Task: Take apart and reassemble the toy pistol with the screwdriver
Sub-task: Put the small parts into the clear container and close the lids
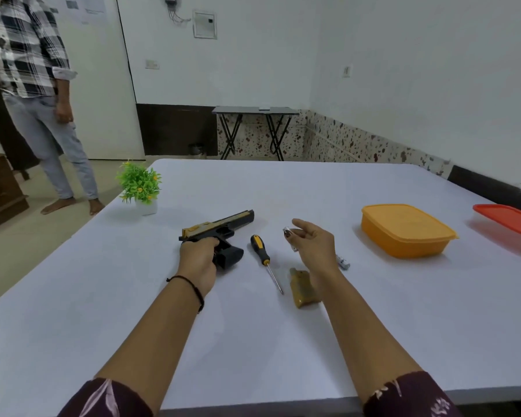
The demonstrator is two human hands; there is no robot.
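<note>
Head: orange tub (403,236) lidded, contents hidden; left hand (197,255) holds pistol (223,225).

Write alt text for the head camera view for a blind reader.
A person's left hand grips a black-and-gold toy pistol on a white table; the right hand pinches a small silvery piece. A screwdriver and a tan part lie between the arms; an orange tub sits farther right.

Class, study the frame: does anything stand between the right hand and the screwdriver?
Nothing on the table does: only bare tabletop separates right hand and screwdriver. The hand, though, pinches a small clear piece.
</note>
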